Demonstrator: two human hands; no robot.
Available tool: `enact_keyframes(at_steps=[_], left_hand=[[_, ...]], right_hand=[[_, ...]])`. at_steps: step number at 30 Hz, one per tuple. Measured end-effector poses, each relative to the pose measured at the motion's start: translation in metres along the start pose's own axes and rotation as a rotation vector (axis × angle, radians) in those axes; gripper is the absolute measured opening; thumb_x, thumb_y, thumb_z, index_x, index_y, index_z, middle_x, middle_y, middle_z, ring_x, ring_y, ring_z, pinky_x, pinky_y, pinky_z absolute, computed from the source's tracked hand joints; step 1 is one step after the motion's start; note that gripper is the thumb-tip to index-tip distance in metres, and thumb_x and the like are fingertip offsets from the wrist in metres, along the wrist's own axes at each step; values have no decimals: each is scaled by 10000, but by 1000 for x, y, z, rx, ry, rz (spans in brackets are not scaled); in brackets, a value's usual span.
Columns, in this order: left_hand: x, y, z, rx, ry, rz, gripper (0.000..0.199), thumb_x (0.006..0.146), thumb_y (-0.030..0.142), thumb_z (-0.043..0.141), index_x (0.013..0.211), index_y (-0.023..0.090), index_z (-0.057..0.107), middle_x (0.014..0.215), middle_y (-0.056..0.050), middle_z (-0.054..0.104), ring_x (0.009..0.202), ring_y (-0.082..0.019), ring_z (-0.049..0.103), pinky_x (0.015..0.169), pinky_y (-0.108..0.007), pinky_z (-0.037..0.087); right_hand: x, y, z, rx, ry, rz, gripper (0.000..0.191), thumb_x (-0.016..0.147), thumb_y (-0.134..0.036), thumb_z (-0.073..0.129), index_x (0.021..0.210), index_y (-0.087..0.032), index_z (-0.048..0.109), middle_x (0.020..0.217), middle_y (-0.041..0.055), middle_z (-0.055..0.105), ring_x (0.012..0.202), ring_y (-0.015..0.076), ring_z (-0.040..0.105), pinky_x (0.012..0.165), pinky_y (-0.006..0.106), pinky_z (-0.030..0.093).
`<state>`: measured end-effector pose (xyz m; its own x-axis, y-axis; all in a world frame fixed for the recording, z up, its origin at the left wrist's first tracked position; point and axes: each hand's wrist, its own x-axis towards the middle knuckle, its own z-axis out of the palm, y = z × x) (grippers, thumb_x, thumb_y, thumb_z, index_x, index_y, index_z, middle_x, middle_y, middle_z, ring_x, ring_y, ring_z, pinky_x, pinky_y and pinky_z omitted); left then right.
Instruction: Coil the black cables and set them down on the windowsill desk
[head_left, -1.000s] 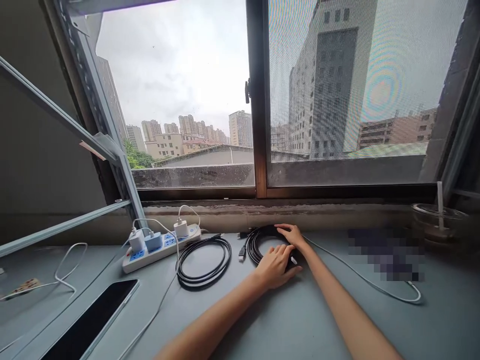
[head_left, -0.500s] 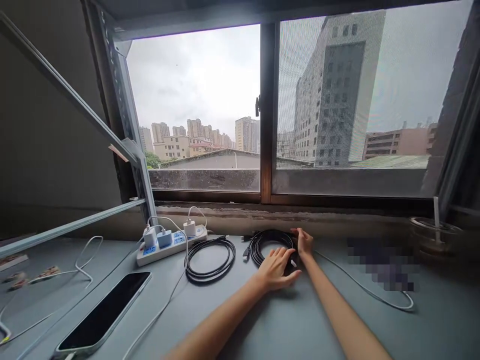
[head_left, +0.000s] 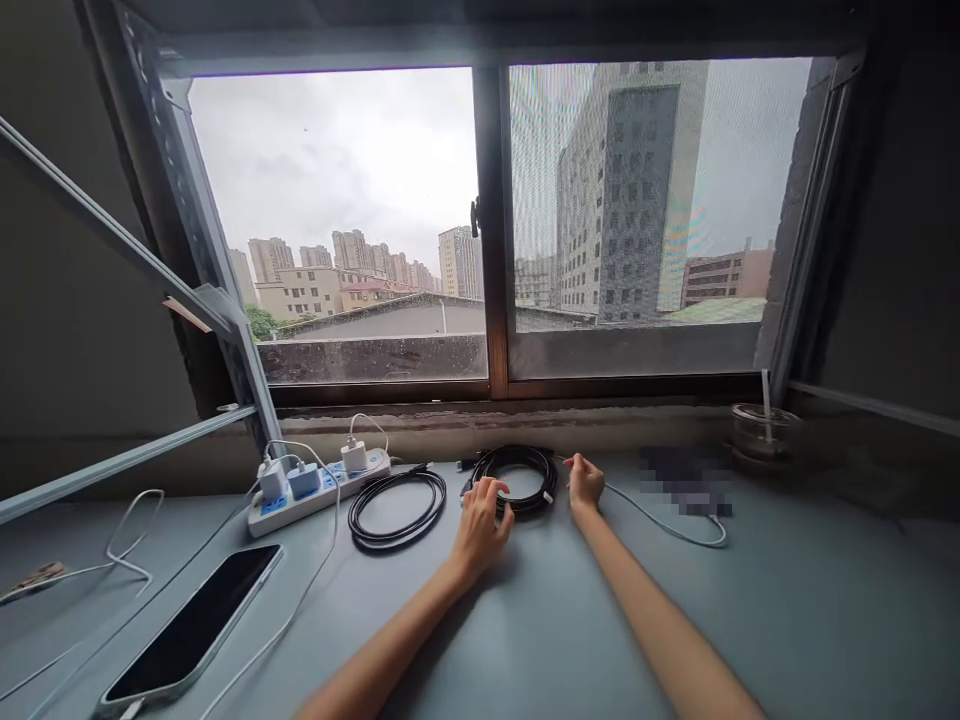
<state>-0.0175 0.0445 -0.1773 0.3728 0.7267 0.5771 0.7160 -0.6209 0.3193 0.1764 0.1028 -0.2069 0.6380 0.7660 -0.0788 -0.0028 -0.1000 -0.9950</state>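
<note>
A larger coil of black cable (head_left: 517, 507) lies on the grey table in front of the window, with a plug end at its left. At the coil's front left, my left hand (head_left: 480, 530) has its fingers bent, with thumb and index finger apart. Its fingertips overlap the coil's edge; whether they touch it I cannot tell. My right hand (head_left: 585, 485) is just right of the coil, fingers curled closed. What it holds, if anything, is hidden. A white cable (head_left: 660, 525) runs from behind this hand to the right. Further left lies a thinner black cable coil (head_left: 397, 545).
A white power strip (head_left: 322, 497) with plugged-in chargers stands at the back left. Before it lies a phone (head_left: 195, 625) with a cable attached. A cup with a straw (head_left: 761, 435) is at the back right, beside a blurred dark item (head_left: 686, 480). A metal shelf frame crosses the left.
My left hand has moved from over the coil's front to its left side. My right hand stays beside the coil, a little further from it. The whole view has shifted.
</note>
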Motion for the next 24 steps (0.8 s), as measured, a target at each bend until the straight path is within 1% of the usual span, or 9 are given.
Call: enact_keyframes(at_steps=[3, 7, 10, 15, 19, 21, 22, 24], left_hand=[[-5, 0, -3, 41, 11, 8, 144, 809, 117, 447, 889, 203, 529, 1008, -60, 558, 990, -227, 528, 908, -399, 402], [-4, 0, -1, 75, 24, 31, 132, 798, 97, 459, 829, 197, 539, 974, -63, 555, 950, -225, 534, 882, -388, 416], [-4, -2, -4, 80, 26, 70, 133, 796, 88, 460, 780, 190, 544, 946, -64, 559, 906, -218, 543, 849, -384, 432], [-7, -6, -19, 53, -11, 211, 195, 824, 87, 444, 720, 197, 566, 892, -32, 594, 835, -171, 563, 794, -328, 448], [-10, -5, -31, 31, 27, 257, 247, 875, 124, 405, 706, 188, 574, 894, -46, 584, 825, -158, 557, 783, -310, 458], [-11, -1, -34, 12, 53, 283, 267, 883, 124, 388, 703, 185, 577, 888, -47, 575, 796, -144, 556, 758, -290, 463], [-12, 2, -35, 0, 63, 302, 270, 880, 120, 386, 701, 184, 577, 882, -46, 572, 774, -136, 555, 740, -279, 463], [-15, 10, -36, -24, 67, 349, 257, 862, 104, 392, 700, 183, 575, 868, -44, 573, 729, -124, 550, 701, -262, 460]], right_hand=[[-10, -1, -5, 33, -67, 21, 308, 908, -384, 538, 1114, -163, 599, 1105, 60, 619, 932, 192, 620, 791, 366, 540], [-21, -1, -12, 83, -170, 29, 312, 906, -369, 547, 1134, -160, 588, 1118, 67, 613, 937, 189, 619, 790, 371, 540], [-28, -1, -15, 119, -232, 23, 318, 903, -360, 555, 1143, -153, 581, 1114, 71, 612, 928, 183, 621, 778, 368, 542], [-35, 0, -14, 181, -289, 10, 321, 896, -358, 565, 1140, -150, 585, 1120, 70, 611, 932, 188, 619, 775, 366, 541], [-37, 3, -15, 238, -317, 5, 320, 899, -365, 560, 1135, -151, 583, 1103, 66, 613, 918, 184, 621, 767, 361, 542], [-40, 7, -17, 269, -342, 5, 303, 906, -370, 548, 1107, -147, 584, 1037, 56, 622, 845, 157, 622, 715, 328, 543], [-44, 10, -18, 284, -361, 5, 288, 911, -375, 540, 1073, -142, 588, 974, 43, 625, 778, 135, 615, 667, 298, 536], [-54, 15, -22, 316, -421, -3, 267, 916, -391, 526, 933, -133, 592, 777, -9, 588, 590, 78, 540, 531, 222, 472]])
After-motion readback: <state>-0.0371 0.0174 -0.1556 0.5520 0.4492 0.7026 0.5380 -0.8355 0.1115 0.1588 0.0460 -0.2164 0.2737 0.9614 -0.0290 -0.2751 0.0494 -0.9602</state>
